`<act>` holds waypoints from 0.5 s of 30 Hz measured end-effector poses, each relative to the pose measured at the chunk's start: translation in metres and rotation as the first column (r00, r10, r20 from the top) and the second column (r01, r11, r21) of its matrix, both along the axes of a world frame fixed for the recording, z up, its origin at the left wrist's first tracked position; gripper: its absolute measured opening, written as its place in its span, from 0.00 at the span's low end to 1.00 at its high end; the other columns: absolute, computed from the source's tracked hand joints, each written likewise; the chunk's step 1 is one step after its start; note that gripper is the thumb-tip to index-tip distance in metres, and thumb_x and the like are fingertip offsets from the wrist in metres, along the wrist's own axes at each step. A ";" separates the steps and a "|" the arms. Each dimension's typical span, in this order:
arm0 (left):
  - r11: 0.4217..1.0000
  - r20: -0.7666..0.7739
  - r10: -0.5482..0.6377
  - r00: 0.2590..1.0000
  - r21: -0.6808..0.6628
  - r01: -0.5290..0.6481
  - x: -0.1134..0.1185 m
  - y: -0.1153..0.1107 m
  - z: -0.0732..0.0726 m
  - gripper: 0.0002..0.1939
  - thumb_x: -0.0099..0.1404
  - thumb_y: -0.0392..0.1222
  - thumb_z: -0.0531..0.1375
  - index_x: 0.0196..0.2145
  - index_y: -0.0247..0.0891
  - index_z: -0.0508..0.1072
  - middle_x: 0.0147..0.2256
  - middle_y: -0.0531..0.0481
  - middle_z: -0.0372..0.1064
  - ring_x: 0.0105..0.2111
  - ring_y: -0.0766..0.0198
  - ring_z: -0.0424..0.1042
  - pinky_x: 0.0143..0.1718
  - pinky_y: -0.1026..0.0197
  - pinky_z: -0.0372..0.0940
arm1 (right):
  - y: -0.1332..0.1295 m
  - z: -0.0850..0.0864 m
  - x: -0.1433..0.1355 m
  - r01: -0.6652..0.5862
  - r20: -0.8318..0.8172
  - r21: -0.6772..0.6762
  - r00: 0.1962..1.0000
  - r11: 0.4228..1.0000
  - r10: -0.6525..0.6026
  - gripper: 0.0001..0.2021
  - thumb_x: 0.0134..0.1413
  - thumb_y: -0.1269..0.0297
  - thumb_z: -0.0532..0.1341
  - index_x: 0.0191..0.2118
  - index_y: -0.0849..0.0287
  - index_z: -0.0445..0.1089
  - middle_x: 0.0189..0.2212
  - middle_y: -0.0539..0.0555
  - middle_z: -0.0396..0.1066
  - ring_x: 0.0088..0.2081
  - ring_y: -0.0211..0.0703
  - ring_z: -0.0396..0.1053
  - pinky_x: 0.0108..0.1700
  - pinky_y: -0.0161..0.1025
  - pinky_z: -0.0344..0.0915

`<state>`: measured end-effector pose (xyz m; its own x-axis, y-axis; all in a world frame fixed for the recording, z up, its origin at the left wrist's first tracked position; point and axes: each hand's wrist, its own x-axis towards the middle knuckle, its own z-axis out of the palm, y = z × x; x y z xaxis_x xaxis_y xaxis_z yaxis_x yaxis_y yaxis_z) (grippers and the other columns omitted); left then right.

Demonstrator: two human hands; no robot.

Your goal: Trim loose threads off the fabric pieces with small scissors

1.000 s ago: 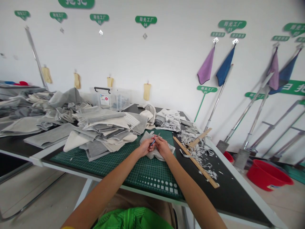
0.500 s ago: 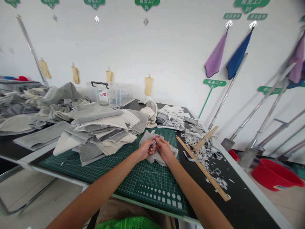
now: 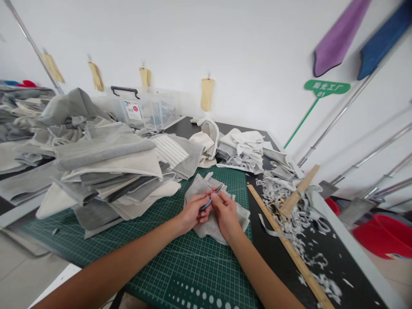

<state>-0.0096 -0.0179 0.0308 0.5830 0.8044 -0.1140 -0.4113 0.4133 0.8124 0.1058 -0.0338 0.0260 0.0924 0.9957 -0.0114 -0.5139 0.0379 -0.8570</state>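
Observation:
Small blue-handled scissors (image 3: 206, 204) are gripped in my left hand (image 3: 195, 210), blades pointing up and to the right. My right hand (image 3: 226, 211) has its fingers closed on a light grey cloth (image 3: 206, 227) close to the blades. The cloth lies crumpled under both hands on the green cutting mat (image 3: 180, 253). My hands are close together, and the fingertips partly hide the scissors and the cloth edge.
A tall stack of grey and cream cloths (image 3: 109, 150) is at the left. White cloths (image 3: 241, 146) lie behind the mat. Wooden rulers (image 3: 289, 244) and fabric scraps (image 3: 301, 234) are at the right. A clear bin (image 3: 151, 109) stands near the wall.
The view has moved closer and lower, so the table things appear larger. Both hands stay together at the cloth, with the scissors still held.

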 end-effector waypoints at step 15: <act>0.999 0.027 0.010 1.000 -0.044 -0.009 0.001 0.003 0.001 0.18 0.60 0.51 0.56 0.42 0.35 0.65 0.19 0.59 0.54 0.15 0.74 0.49 0.12 0.71 0.48 | 0.002 0.004 0.001 -0.032 -0.003 -0.162 0.999 0.986 0.032 0.19 0.45 0.65 0.65 0.47 0.53 0.68 0.39 0.53 0.74 0.26 0.40 0.72 0.30 0.42 0.73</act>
<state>-0.0085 -0.0146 0.0321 0.5786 0.8046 -0.1335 -0.4372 0.4442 0.7820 0.1064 -0.0318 0.0304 0.0603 0.9831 -0.1726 -0.5127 -0.1179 -0.8504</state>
